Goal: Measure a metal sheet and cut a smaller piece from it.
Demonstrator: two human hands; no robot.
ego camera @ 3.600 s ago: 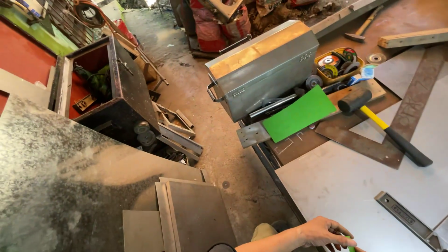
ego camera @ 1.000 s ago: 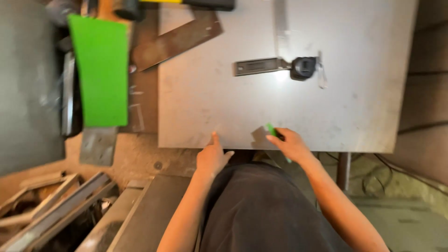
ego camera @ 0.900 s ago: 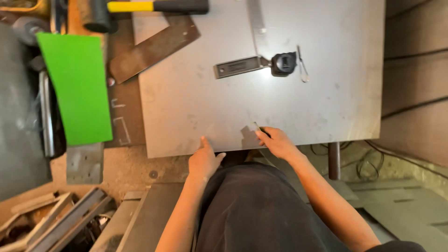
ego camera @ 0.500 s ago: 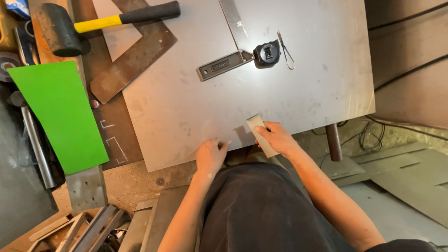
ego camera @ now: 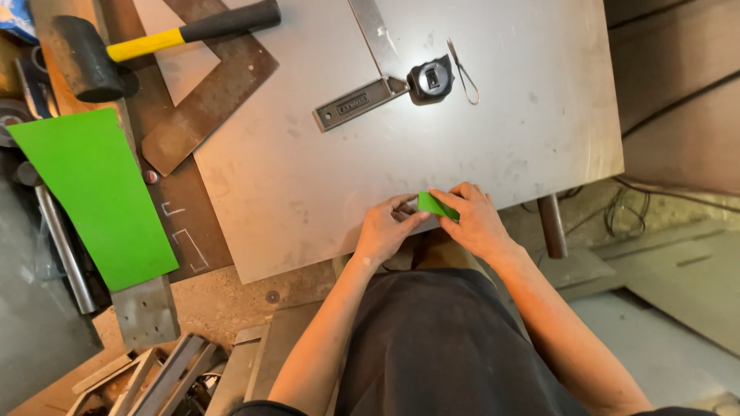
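Pinching a small green piece point(ego camera: 436, 205) between them, the left hand point(ego camera: 385, 231) and right hand point(ego camera: 476, 222) meet at the metal sheet's point(ego camera: 324, 169) near edge; its long axis runs hand to hand, equally near both.

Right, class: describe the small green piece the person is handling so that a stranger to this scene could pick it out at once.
Start at the big grey metal sheet and go to its near edge, where the left hand and right hand meet. The small green piece is pinched between their fingertips. It is far smaller than the large green sheet lying off to the left.
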